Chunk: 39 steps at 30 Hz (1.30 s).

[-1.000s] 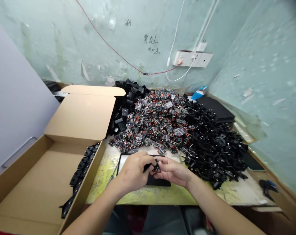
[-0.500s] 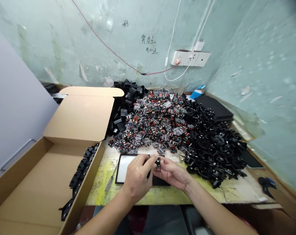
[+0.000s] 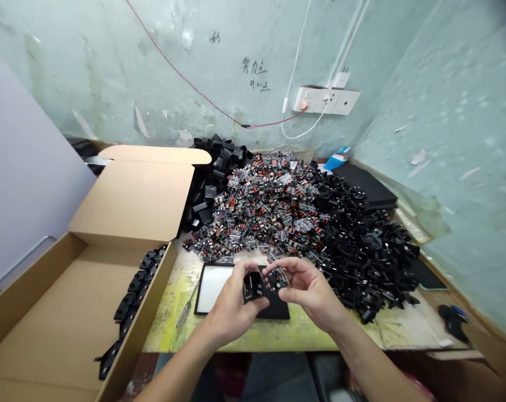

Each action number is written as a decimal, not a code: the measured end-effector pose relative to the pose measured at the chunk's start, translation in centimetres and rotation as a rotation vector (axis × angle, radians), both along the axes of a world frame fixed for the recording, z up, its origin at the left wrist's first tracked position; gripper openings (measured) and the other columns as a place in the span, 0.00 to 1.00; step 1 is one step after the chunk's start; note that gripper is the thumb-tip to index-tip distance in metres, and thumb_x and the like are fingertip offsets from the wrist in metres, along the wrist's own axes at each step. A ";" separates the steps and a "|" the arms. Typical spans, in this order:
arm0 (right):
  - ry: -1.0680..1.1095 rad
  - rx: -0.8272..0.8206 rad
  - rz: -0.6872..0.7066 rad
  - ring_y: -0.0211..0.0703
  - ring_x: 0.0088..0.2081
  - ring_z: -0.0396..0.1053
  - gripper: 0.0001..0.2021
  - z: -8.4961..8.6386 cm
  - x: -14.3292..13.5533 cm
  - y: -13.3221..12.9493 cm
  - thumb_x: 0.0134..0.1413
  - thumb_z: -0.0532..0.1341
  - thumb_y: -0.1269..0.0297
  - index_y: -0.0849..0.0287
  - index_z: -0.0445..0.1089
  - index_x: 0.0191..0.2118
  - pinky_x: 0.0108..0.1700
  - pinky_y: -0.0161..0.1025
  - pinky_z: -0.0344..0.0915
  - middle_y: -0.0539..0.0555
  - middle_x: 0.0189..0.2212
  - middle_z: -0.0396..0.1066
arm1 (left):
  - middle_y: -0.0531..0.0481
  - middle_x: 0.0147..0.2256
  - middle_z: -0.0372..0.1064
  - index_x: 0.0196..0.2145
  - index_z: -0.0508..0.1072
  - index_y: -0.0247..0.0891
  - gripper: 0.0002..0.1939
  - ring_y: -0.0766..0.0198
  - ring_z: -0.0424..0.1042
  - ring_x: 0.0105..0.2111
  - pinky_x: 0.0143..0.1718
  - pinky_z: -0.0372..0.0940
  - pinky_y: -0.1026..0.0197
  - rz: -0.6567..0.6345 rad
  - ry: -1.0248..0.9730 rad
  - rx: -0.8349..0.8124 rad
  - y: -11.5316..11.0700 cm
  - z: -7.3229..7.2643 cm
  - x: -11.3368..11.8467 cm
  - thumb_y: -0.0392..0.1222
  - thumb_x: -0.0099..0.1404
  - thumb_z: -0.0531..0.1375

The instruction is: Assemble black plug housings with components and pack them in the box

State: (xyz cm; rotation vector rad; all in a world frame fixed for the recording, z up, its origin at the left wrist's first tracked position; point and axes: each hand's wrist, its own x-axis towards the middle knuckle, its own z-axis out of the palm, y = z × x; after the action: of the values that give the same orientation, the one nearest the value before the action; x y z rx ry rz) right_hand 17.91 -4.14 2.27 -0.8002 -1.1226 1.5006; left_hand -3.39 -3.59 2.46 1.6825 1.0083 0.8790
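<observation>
My left hand [image 3: 236, 304] is closed around a black plastic housing [image 3: 253, 285], its open side turned toward the right. Between the thumb and fingers of my right hand [image 3: 309, 290] is a small circuit board [image 3: 276, 278] with components on its face. The board sits just beside the housing's opening; whether they touch I cannot tell. Both hands are above a black-framed tray [image 3: 200, 290] with a white panel at its left. Beyond them rises a heap of circuit boards [image 3: 269, 206].
Black housings [image 3: 221, 159] are piled behind left, and black plug parts [image 3: 365, 245] are heaped on the right. An open cardboard box [image 3: 47, 312] at left holds a row of black pieces [image 3: 131, 296]. A screwdriver [image 3: 186, 309] lies by the tray. Wall sockets [image 3: 326, 100] are behind.
My hands have turned and drawn slightly apart. The housing's open side and the circuit board's face now show, where fingers mostly covered them before. The view has shifted slightly.
</observation>
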 end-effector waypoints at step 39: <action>-0.440 0.268 -0.234 0.46 0.48 0.81 0.19 1.7 -1.3 -2.4 0.51 0.74 0.74 0.48 0.81 0.48 0.54 0.41 0.80 0.50 0.47 0.81 | 0.47 0.46 0.75 0.50 0.75 0.42 0.21 0.56 0.75 0.47 0.49 0.69 0.57 -0.010 -0.173 0.062 -0.3 -0.6 0.8 0.36 0.60 0.73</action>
State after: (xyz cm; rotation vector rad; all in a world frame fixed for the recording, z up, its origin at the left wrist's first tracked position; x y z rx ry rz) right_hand 16.57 -6.50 3.94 -1.0607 -1.4605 0.9758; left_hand -2.60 -3.86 1.81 1.6304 0.8626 1.0397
